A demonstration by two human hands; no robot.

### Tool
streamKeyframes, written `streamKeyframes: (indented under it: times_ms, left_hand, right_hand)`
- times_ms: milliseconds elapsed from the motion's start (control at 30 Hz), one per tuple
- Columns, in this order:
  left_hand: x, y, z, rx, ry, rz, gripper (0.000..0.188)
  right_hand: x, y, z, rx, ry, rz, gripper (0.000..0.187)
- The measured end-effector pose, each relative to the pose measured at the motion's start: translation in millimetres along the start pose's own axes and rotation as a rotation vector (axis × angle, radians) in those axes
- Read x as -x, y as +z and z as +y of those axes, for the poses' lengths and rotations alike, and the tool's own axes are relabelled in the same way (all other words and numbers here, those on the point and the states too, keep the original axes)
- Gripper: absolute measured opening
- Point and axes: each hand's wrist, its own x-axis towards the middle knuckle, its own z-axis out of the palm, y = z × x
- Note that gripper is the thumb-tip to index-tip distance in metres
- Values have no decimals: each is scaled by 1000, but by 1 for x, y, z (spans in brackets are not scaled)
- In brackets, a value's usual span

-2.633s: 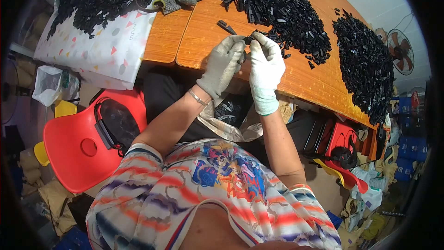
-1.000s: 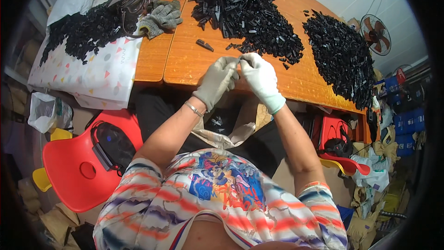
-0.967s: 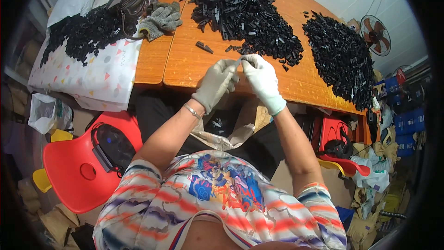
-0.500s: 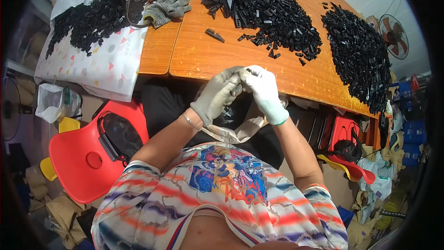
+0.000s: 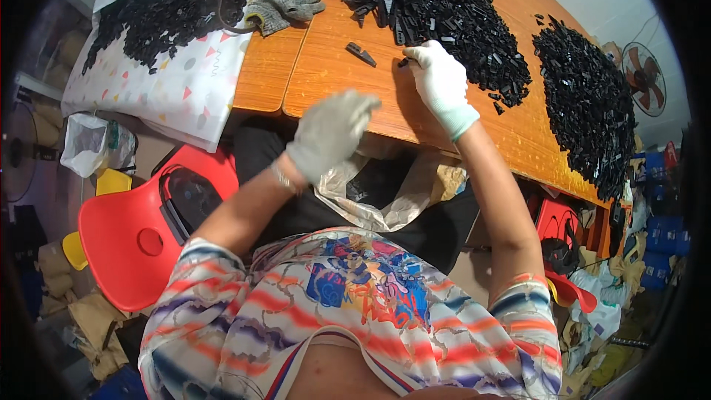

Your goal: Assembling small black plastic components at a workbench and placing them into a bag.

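Left hand: a greyish-white gloved hand [image 5: 331,132], blurred, before the table's front edge and above the lap; its fingers look loosely bent, and whether they hold anything I cannot tell.
Right hand: a white gloved hand [image 5: 442,83] over the tabletop, thumb and forefinger drawn together at a small black plastic piece [image 5: 404,63] (pinched or merely touched, I cannot tell).
Lone part: a long, tapered black plastic part [image 5: 361,54] lying on the wood, left of the right hand's fingertips.
Middle heap: a big pile of black plastic parts [image 5: 422,0], just beyond that hand.
Right heap: a separate mound of small black pieces [image 5: 585,107].
Table: orange-brown wooden top [image 5: 326,52], worn along its front edge.
Left side: grey knitted gloves [image 5: 290,1] near black bits [image 5: 159,26] on a white patterned sheet [image 5: 167,96].
Lap: an open, pale fabric bag [image 5: 381,216].
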Motion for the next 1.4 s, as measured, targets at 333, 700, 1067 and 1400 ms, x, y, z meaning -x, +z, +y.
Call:
streamKeyframes:
  times_ms: [333, 700, 1067, 1400]
  left_hand:
    - [-96, 2, -66, -522, 145, -59, 20]
    - [-78, 27, -51, 974, -361, 105, 33]
    - [-80, 23, -36, 1282, -498, 15, 21]
    - [-76, 27, -28, 1286, -478, 50, 24]
  right_hand:
    - [-33, 18, 16, 152, -338, -226, 9]
    - [-21, -13, -2, -393, 237, -386, 28]
    - [-14, -29, 0, -805, 394, -500, 16]
    - [-14, -13, -25, -964, 481, -107, 27]
